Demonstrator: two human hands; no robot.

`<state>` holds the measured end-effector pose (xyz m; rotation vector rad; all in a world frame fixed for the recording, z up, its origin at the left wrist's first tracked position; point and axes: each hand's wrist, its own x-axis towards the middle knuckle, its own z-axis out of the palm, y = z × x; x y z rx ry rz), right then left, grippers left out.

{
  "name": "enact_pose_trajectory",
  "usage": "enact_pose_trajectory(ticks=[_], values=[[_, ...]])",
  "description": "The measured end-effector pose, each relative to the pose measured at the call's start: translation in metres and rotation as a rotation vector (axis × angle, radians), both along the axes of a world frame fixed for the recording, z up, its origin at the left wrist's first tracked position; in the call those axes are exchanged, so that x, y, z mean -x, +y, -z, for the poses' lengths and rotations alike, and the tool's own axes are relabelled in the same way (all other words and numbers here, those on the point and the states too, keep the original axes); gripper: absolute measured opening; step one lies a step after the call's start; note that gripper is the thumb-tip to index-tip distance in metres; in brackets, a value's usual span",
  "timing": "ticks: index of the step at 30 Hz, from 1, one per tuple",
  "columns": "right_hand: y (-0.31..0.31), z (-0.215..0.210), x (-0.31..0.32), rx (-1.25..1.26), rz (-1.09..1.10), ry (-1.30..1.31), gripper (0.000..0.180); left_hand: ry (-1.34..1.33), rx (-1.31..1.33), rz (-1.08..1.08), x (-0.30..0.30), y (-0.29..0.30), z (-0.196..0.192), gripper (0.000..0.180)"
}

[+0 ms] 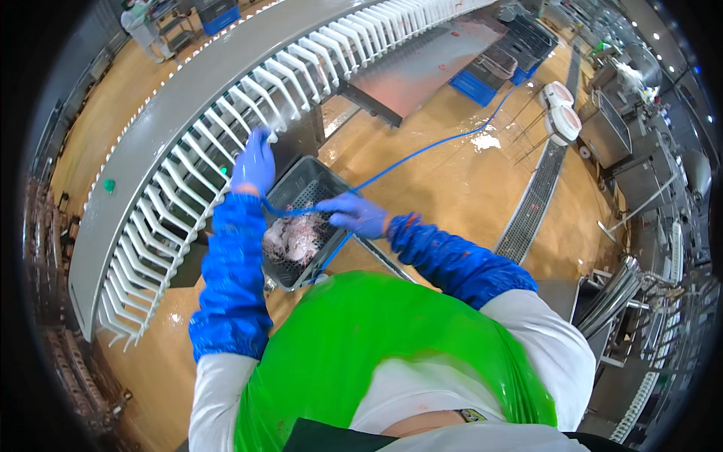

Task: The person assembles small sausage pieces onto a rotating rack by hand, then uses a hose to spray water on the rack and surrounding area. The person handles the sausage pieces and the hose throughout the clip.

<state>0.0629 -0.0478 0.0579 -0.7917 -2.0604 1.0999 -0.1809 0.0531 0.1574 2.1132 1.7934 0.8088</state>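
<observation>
My left hand (254,167), in a blue glove and blue sleeve cover, is raised at the white fingers of the curved conveyor (226,120), closed around a small nozzle or tool from which the thin blue hose (422,151) seems to run. My right hand (354,214), also gloved in blue, grips that hose over a grey perforated crate (301,181). Pale pink meat scraps (292,239) lie in the crate below both hands. A green plastic apron (361,339) covers my front.
The hose trails away across the wet tan floor toward a puddle (486,141). A floor drain grate (535,200) runs on the right. Blue and dark crates (497,71) stand under a steel table. Steel equipment lines the right edge. A person (143,26) stands far back left.
</observation>
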Motion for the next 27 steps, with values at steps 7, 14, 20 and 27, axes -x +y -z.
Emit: enact_pose_trajectory(ticks=[7, 14, 20, 27], values=[[-0.016, -0.034, -0.080, 0.275, 0.310, 0.103, 0.036, 0.060, -0.048, 0.070, -0.013, 0.173, -0.069, 0.035], [-0.037, -0.011, -0.115, 0.358, 0.496, 0.085, 0.035, 0.128, 0.132, 0.043, -0.082, 0.233, -0.020, 0.041], [-0.040, -0.012, -0.134, 0.415, 0.653, 0.070, 0.034, 0.366, 0.212, 0.298, -0.096, 0.237, -0.015, 0.044], [-0.003, -0.033, -0.122, 0.301, 0.712, -0.001, 0.033, 0.455, -0.045, 0.346, -0.083, 0.292, 0.011, 0.042]])
